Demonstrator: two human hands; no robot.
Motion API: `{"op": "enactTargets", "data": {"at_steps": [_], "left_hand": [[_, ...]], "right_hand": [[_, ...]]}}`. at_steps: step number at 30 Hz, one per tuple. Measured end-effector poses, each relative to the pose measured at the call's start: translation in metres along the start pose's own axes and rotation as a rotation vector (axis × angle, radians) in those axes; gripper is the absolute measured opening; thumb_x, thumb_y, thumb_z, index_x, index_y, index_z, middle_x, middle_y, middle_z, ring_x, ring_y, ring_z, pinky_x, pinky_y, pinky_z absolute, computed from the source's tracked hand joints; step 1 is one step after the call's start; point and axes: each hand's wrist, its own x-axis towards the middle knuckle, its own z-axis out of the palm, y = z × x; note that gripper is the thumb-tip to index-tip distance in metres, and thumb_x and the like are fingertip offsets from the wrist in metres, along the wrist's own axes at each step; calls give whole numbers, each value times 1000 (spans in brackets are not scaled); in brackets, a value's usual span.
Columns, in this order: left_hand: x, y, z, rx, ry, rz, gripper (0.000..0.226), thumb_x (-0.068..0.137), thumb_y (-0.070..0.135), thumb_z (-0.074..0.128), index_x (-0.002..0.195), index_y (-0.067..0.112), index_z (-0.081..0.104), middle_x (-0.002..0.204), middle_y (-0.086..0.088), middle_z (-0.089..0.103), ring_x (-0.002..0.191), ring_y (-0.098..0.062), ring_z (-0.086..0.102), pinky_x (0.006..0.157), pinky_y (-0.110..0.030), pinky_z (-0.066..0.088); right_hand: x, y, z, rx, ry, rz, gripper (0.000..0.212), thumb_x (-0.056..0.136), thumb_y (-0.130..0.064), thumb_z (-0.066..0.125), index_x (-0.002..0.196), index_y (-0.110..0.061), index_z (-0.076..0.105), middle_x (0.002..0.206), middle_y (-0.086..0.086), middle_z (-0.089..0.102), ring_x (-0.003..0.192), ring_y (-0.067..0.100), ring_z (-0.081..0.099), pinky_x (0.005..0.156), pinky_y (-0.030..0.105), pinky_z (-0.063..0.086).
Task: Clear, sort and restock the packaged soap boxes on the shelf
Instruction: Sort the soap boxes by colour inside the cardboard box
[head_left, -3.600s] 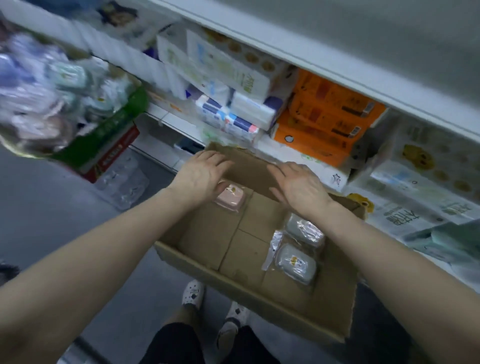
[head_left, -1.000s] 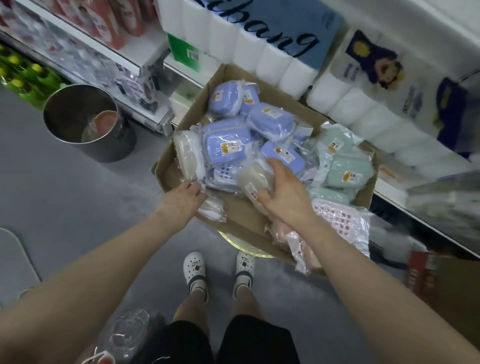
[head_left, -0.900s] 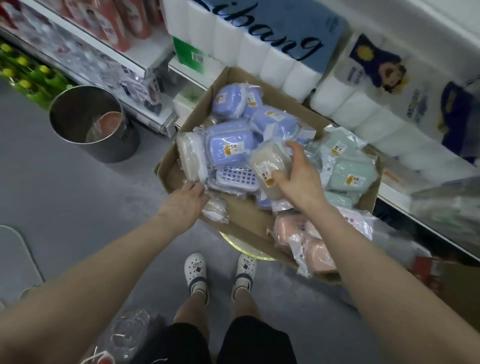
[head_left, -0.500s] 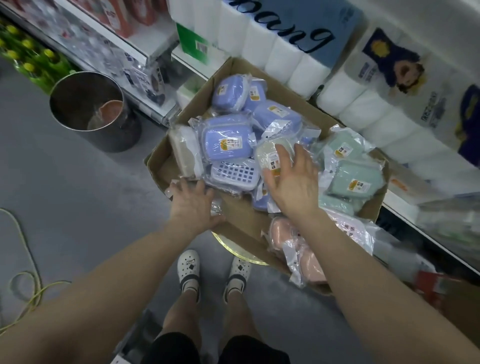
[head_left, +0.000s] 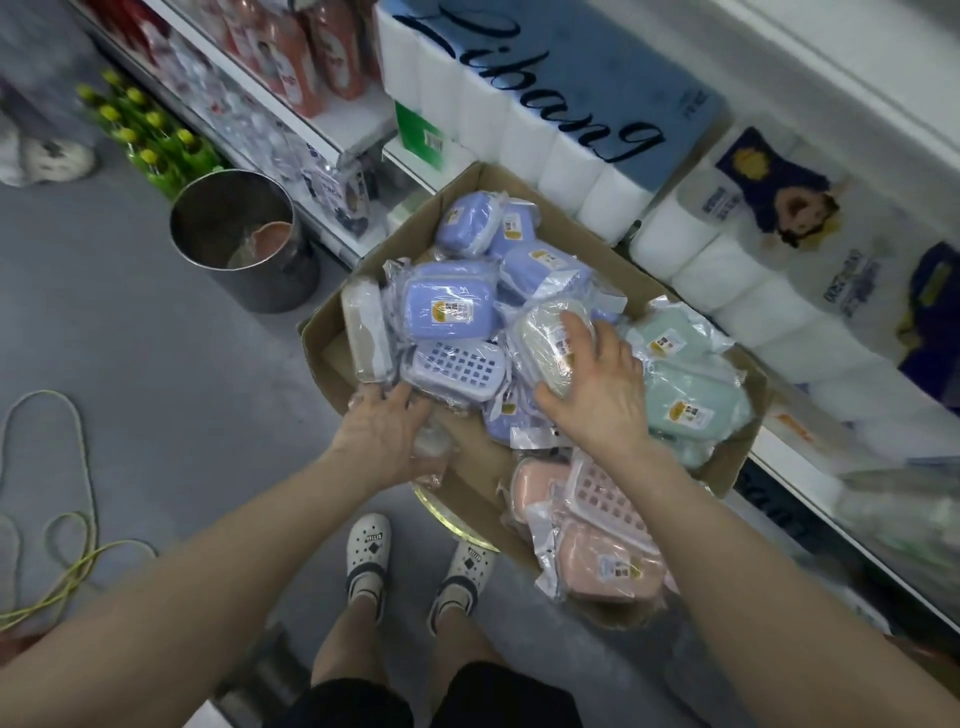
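Note:
An open cardboard box (head_left: 332, 364) stands on the floor by the shelf, full of plastic-wrapped soap boxes. Purple ones (head_left: 447, 306) lie at the back left, mint green ones (head_left: 691, 400) on the right, pink ones (head_left: 602, 561) at the near right. A pale one (head_left: 366, 332) stands on edge against the left wall. My right hand (head_left: 597, 389) lies over a beige soap box (head_left: 545, 343) on top of the pile, thumb against its near side, fingers across its top. At the box's near edge my left hand (head_left: 379, 436) holds a small clear-wrapped pack (head_left: 434, 447).
A steel bucket (head_left: 244, 244) stands on the floor left of the box. Toilet-paper packs (head_left: 545, 119) fill the low shelf behind it, bottles (head_left: 291, 52) the shelf further left. A yellow-green cord (head_left: 62, 566) loops on the floor. My feet in white clogs (head_left: 369, 551) stand close to the box.
My view turned from a nearly empty carton to this full one. My right hand lifted the beige soap box and set it down further back on the pile. My left hand stayed at the near edge.

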Motion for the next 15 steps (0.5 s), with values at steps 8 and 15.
{"op": "enactTargets", "data": {"at_steps": [8,15], "left_hand": [[20,11,9,195,-76,-21,94,70,79,57,139,18,36,133,-7,44,123,-27,40,105,-39,38],[35,13,31,105,-113,51,101,63,90,47,132,18,35,139,-3,43,130,-26,36,106,-43,34]], "right_hand": [[-8,8,10,-54,-65,-59,86,85,-50,60,155,-23,18,153,20,29,139,38,31,108,51,34],[-7,12,23,-78,-1,-78,83,82,-49,60,153,-22,26,149,20,35,134,39,38,104,52,36]]}}
